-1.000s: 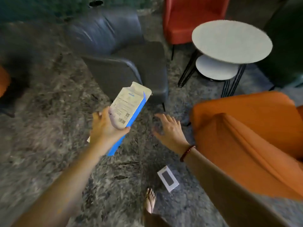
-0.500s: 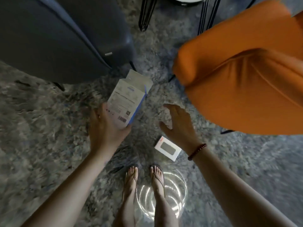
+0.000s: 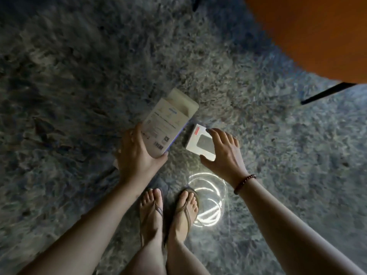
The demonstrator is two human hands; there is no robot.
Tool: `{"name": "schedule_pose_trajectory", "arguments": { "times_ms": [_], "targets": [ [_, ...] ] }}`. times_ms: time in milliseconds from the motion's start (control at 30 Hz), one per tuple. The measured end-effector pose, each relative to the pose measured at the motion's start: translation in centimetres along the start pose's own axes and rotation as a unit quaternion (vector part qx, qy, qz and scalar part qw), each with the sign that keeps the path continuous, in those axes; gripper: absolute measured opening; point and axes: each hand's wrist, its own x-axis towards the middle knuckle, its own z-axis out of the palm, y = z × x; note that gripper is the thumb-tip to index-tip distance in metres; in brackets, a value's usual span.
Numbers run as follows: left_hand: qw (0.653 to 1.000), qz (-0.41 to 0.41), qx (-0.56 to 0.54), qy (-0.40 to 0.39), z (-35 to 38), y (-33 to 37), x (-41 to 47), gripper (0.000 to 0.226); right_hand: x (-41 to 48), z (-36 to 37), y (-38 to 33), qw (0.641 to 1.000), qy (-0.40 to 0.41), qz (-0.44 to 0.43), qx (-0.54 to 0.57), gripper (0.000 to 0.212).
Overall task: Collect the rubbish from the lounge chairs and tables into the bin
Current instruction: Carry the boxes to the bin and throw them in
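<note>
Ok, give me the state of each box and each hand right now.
large box: top flap open, held.
small box: closed, face up.
left hand: grips large box.
right hand: thumb and fingers pinch small box's ends.

This looks like a lounge or sitting room. A deep, shaggy grey rug (image 3: 79, 76) covers all the floor in view, reaching every edge of the picture. In the upper right corner bulges the rounded, cloth-covered body of an orange chair (image 3: 317, 32), which stands on a thin dark leg (image 3: 327, 92). The person stands on the rug's pile in thin-strapped sandals (image 3: 186, 213), feet otherwise bare.
</note>
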Motion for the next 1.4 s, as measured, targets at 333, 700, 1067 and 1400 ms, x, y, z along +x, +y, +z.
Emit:
{"name": "schedule_pose_trajectory", "arguments": {
  "times_ms": [333, 700, 1067, 1400],
  "targets": [
    [1.000, 0.024, -0.003, -0.016, 12.7, -4.9, 4.4, 0.096, 5.3, 11.9, 8.6, 0.994, -0.046, -0.025, -0.096, 0.107],
    [1.000, 0.019, -0.015, -0.002, 3.7, 0.3, 3.6, 0.095, 3.7, 1.8, 3.4, 0.995, -0.002, -0.034, -0.092, 0.107],
    [0.990, 0.018, -0.053, 0.127, -28.9, 14.4, 0.1, 0.089, 0.8, -30.0, -14.0, 0.988, 0.074, -0.103, -0.085, 0.116],
    [0.943, 0.008, -0.075, 0.324, -54.5, 18.6, -7.9, 0.088, -3.7, -49.9, -31.0, 0.960, 0.155, -0.223, -0.063, 0.108]
  ]
}}
